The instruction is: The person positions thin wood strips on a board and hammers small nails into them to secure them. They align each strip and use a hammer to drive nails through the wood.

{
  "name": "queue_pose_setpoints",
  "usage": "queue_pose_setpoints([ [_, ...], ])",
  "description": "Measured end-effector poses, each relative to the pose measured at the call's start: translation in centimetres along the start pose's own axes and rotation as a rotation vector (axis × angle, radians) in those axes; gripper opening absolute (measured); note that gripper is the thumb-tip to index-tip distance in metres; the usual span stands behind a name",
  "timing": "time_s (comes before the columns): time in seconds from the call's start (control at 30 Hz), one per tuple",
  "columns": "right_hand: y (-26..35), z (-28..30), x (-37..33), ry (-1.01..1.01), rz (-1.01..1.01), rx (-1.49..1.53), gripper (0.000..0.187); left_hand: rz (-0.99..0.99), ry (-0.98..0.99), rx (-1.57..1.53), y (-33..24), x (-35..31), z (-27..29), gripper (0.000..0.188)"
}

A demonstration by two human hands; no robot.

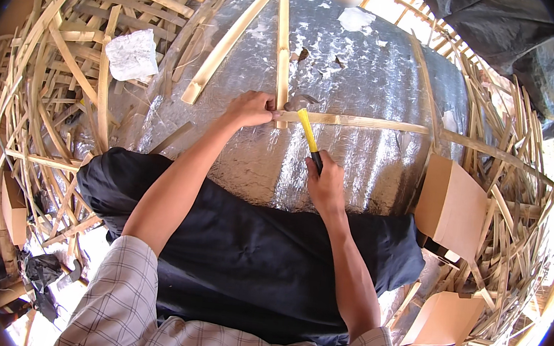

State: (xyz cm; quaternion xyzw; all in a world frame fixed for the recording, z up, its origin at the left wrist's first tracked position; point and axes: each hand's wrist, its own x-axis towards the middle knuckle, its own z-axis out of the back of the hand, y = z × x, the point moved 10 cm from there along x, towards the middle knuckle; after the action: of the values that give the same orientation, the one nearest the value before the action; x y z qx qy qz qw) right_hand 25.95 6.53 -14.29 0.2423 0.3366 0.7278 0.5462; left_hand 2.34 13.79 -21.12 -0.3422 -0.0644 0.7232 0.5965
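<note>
My right hand (326, 181) is wrapped round the black grip of a claw hammer (308, 130) with a yellow handle. The hammer's metal head is by the left end of a long horizontal bamboo strip (375, 124). At that same end, the fingers of my left hand (250, 108) are pressed together; whether a nail is between them is too small to tell. An upright bamboo strip (283, 40) meets the horizontal one there. Left of it lies a slanting bamboo strip (230, 45). The strips rest on a worn silver foil sheet (237, 169).
A white foam-like block (132, 56) lies on crossed bamboo strips (76, 77) at the left. More bamboo strips (519, 216) pile up on the right, by cardboard boxes (445, 196). Black plastic sheeting (502, 48) hangs at the far right. Black cloth (249, 257) covers my lap.
</note>
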Motion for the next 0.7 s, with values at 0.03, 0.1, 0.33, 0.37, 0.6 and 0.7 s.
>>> queue_pose_setpoints([
  [0.03,0.1,0.0,-0.1,0.008,-0.005,0.000,0.016,0.009,-0.014,0.014,-0.1,-0.1,0.1,0.030],
  [0.1,0.5,-0.1,-0.2,0.023,-0.003,-0.008,0.016,0.030,-0.041,0.040,-0.3,-0.5,0.3,0.029],
  [0.33,1.9,0.2,-1.1,-0.012,0.073,-0.069,0.015,0.040,-0.023,0.078,-0.4,-0.6,0.0,0.029],
  [0.37,2.4,0.5,-1.3,-0.026,0.096,-0.081,0.015,0.038,-0.027,0.093,-0.3,-0.4,-0.2,0.029],
  [0.6,2.1,0.0,-1.9,0.006,0.069,-0.223,0.016,0.035,0.027,0.038,0.7,0.5,-0.9,0.030],
  [0.7,2.5,0.6,-2.2,-0.019,0.052,-0.210,0.017,0.018,-0.012,0.038,0.5,0.6,-0.7,0.031],
])
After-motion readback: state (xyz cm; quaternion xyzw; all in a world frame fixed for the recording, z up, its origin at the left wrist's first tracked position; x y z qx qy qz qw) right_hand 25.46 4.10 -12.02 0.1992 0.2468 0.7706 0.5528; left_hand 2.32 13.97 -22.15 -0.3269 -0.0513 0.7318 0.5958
